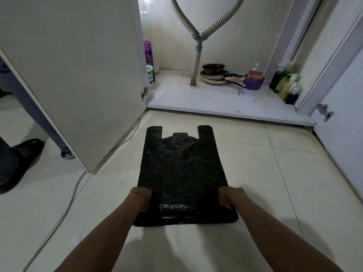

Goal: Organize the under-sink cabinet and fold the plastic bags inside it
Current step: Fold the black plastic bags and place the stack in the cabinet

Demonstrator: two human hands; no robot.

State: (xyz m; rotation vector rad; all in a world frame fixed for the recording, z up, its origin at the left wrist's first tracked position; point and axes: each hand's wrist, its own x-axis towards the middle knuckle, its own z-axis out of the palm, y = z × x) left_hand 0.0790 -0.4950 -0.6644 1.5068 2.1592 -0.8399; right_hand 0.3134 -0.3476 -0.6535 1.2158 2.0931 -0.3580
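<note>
A black plastic bag [180, 165] lies flat on the tiled floor in front of the open under-sink cabinet [216, 99], its two handles pointing toward the cabinet. My left hand [141, 197] grips the bag's left edge near its bottom. My right hand [228, 197] grips the right edge at the same height. The bag's near end looks doubled over beneath my hands.
Inside the cabinet stand stacked pans [215, 75], a purple bowl with a sponge [253, 81], spray bottles [286, 85] at right, a purple can [148, 54] and white tub [150, 76] at left, and drain hoses [197, 61]. The left door [74, 75] stands open. Another person's legs [15, 150] and a white cable [68, 203] are at left.
</note>
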